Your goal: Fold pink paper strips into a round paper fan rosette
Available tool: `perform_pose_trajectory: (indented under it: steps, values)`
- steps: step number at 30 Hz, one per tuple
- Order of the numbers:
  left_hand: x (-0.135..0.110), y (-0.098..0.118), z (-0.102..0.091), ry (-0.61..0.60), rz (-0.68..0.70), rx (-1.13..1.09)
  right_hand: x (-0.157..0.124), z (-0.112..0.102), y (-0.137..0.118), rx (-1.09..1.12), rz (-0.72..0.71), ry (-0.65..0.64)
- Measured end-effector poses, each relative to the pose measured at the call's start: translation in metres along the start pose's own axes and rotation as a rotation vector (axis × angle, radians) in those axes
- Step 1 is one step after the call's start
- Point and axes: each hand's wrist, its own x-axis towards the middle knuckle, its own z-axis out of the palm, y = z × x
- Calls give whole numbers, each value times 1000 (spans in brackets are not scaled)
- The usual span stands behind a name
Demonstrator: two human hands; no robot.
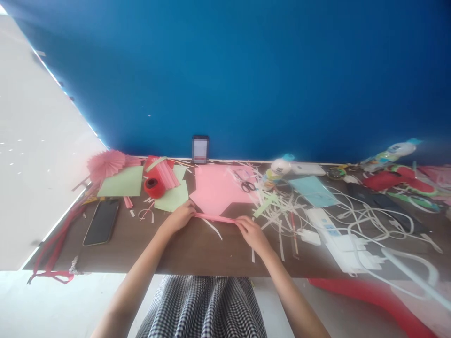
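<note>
A narrow folded strip of pink paper (pixel 216 218) stretches between my two hands, just above the brown table. My left hand (pixel 182 216) pinches its left end, and my right hand (pixel 251 231) grips the right end. Directly behind the strip lie pink paper sheets (pixel 214 188). Scissors (pixel 248 187) with dark handles rest on the right part of those sheets. A thin white paper strip (pixel 214 229) lies just below the folded piece. My fingertips are partly hidden where they close on the paper.
Left are a black phone (pixel 101 222), green paper (pixel 123 182), a pink pleated paper fan (pixel 105 165) and a red ribbon roll (pixel 154 188). Right are a glue bottle (pixel 278 172), white paper scraps (pixel 282 209), blue paper (pixel 313 190) and a power strip (pixel 334 239) with tangled cables.
</note>
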Motion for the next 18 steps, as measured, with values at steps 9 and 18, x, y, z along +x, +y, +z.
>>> perform_pose_trajectory:
  steps: [9,18]
  values:
    - [5,2,9,513,-222,-239,3,-11,-24,12,-38,190]
    - [29,59,46,262,-428,-1478,1,25,-51,-150,-165,321]
